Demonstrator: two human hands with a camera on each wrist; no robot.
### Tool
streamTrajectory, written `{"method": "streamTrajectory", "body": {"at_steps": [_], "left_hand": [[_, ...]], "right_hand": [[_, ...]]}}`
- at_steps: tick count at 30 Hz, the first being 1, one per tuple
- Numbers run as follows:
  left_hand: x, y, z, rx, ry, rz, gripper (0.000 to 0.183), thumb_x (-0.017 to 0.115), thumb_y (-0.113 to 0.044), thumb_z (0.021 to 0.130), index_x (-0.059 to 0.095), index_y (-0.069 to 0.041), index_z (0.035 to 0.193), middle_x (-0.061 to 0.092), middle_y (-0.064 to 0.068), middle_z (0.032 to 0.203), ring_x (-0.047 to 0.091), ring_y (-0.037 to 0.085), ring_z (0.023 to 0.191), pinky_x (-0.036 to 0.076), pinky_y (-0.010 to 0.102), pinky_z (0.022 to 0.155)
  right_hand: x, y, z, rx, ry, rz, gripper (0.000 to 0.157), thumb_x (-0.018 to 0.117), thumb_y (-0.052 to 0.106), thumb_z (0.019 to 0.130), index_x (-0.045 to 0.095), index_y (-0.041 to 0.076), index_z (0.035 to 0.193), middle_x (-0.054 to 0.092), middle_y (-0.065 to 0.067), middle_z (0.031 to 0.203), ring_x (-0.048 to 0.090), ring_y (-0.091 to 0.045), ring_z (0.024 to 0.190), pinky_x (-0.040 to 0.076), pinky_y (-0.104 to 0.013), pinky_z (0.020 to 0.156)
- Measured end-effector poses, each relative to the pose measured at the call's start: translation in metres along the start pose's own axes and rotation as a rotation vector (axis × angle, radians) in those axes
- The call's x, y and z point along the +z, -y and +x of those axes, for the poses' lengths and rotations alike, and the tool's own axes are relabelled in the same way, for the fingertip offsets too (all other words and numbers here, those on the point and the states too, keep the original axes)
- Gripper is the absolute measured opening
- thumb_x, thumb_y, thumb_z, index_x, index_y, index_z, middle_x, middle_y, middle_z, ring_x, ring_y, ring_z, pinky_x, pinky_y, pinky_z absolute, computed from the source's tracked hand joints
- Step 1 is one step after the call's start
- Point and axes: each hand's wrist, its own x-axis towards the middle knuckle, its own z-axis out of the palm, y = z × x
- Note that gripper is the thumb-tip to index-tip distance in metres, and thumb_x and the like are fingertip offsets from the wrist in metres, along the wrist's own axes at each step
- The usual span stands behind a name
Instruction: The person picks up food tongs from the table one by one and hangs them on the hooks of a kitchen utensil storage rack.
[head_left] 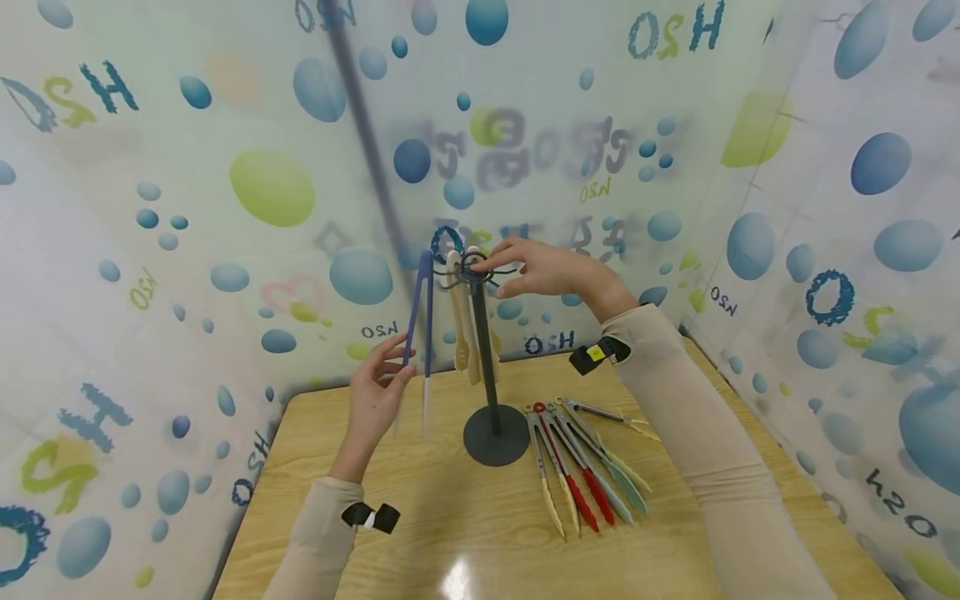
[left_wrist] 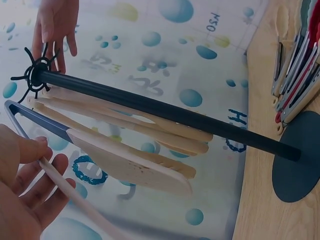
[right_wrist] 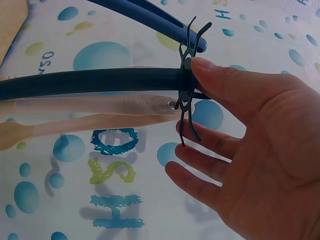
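Observation:
My left hand [head_left: 377, 397] pinches one arm of a pair of blue-handled tongs [head_left: 428, 312] between thumb and fingers. In the left wrist view the tongs end in a broad, pale blade [left_wrist: 127, 160], and their bend is close by the stand's hooks. At the top of a dark utensil stand [head_left: 483, 358], my right hand [head_left: 543, 268] holds the hook ring [right_wrist: 186, 85], thumb on one side and fingertips among the hooks on the other. Several wooden-looking utensils [head_left: 460, 329] hang from the hooks behind the pole.
The round base [head_left: 497, 437] stands on a wood-grain table [head_left: 420, 533]. To its right lies a fanned group of several metal-handled tongs [head_left: 577, 462] with cream, red and green tips. A patterned curtain [head_left: 225, 208] closes off the back and sides.

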Motion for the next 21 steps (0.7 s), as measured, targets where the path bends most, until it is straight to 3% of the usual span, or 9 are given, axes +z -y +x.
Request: {"method": "streamTrajectory", "body": {"at_steps": [5,13,21], "left_hand": [[-0.002,-0.016,-0.003,0.011,0.006,0.028,0.045,0.066,0.008,0.089,0.061,-0.002,0.132,0.068,0.028,0.113,0.068,0.033,0.086,0.056,0.018,0.072],[-0.002,-0.018,-0.002,0.001,0.011,0.044,0.045,0.065,0.01,0.088,0.063,-0.003,0.131,0.069,0.027,0.112,0.067,0.043,0.089,0.055,0.015,0.071],[-0.003,-0.016,0.0,-0.01,0.025,0.056,0.044,0.066,0.007,0.089,0.063,-0.003,0.131,0.069,0.028,0.115,0.067,0.021,0.084,0.055,0.014,0.073]], "right_hand": [[0.0,0.0,0.0,0.008,0.001,0.0,0.052,0.063,0.025,0.098,0.049,0.023,0.148,0.032,-0.009,0.156,0.033,-0.029,0.144,0.035,-0.054,0.115],[0.0,0.001,0.0,0.006,0.002,0.014,0.052,0.063,0.024,0.098,0.049,0.023,0.147,0.032,-0.009,0.156,0.033,-0.029,0.144,0.036,-0.054,0.115],[0.0,0.0,0.0,0.006,0.003,0.011,0.052,0.063,0.025,0.098,0.048,0.024,0.148,0.032,-0.009,0.156,0.033,-0.028,0.144,0.037,-0.053,0.114]]}}
